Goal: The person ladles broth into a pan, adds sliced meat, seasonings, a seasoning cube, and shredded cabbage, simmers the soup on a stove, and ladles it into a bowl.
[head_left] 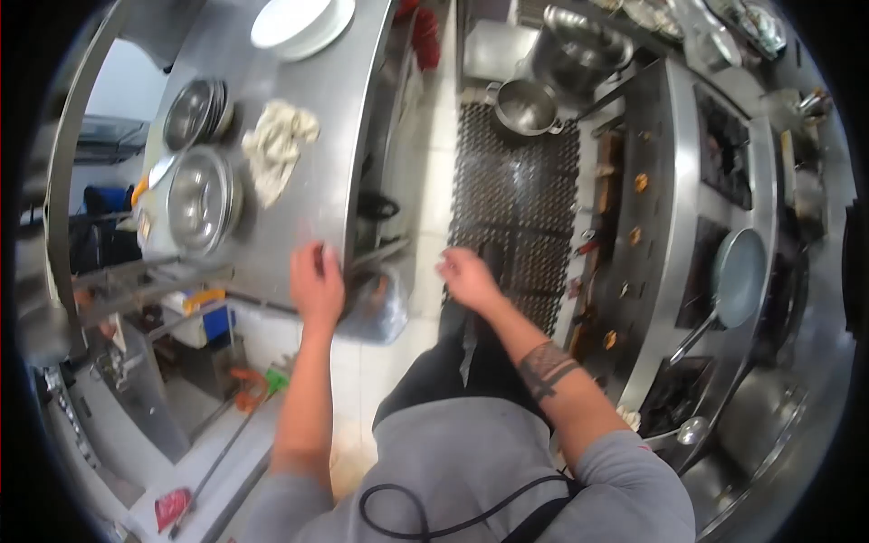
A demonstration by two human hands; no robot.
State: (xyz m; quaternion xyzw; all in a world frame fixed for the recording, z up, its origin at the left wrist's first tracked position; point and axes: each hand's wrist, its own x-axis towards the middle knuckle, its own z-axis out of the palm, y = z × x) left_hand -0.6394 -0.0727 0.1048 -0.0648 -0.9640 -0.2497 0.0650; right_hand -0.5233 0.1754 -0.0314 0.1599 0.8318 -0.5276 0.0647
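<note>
My left hand (317,282) is held over the near right corner of the steel counter (317,81), its fingers curled with no object visible in them. To its right, my right hand (466,276) hangs above the floor, fingers bent; whether it holds anything small cannot be made out. A crumpled cream cloth (276,149) lies on the counter beyond my left hand. Stacked metal bowls (199,201) stand left of the cloth, with more bowls (190,116) behind them.
White plates (303,27) sit at the counter's far end. A steel pot (527,107) stands past the black floor mat (516,172). Along the right runs a stove (683,181) with a frying pan (740,276), its handle pointing toward me.
</note>
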